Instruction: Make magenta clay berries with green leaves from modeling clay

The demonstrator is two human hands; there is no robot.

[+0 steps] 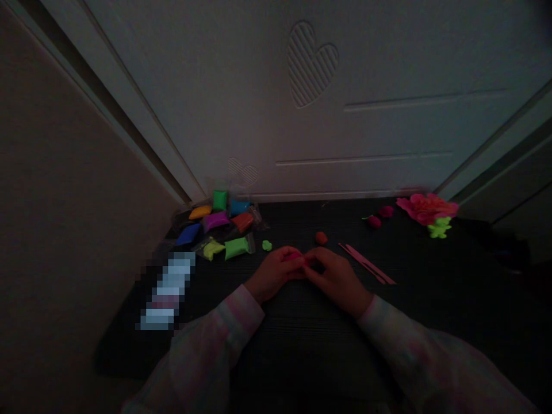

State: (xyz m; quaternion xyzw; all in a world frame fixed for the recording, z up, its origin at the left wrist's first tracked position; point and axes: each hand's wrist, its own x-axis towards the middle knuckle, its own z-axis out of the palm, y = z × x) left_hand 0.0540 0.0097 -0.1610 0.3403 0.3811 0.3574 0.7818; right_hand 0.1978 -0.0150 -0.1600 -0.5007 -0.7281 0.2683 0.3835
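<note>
A lump of bright pink modelling clay [294, 255] sits in the curled fingers of my left hand [272, 275]; the fingers cover much of it. My right hand [336, 279] meets it from the right, thumb and forefinger pinched together at the clay's edge. Just beyond the hands lies a small orange-red clay ball [321, 238]. A small light green clay piece [267, 245] rests beyond my left hand. To the right of my right hand are slim pink modelling tools [368, 264], side by side on the dark table [302, 345].
Several bagged clay packets [217, 221] in different colours lie at the back left. A pixelated bright oblong [168, 293] is at the left. At the back right are a pink clay flower [426, 208], a yellow-green figure [439, 227] and dark pink pieces [374, 222]. A white panel [388, 57] stands behind.
</note>
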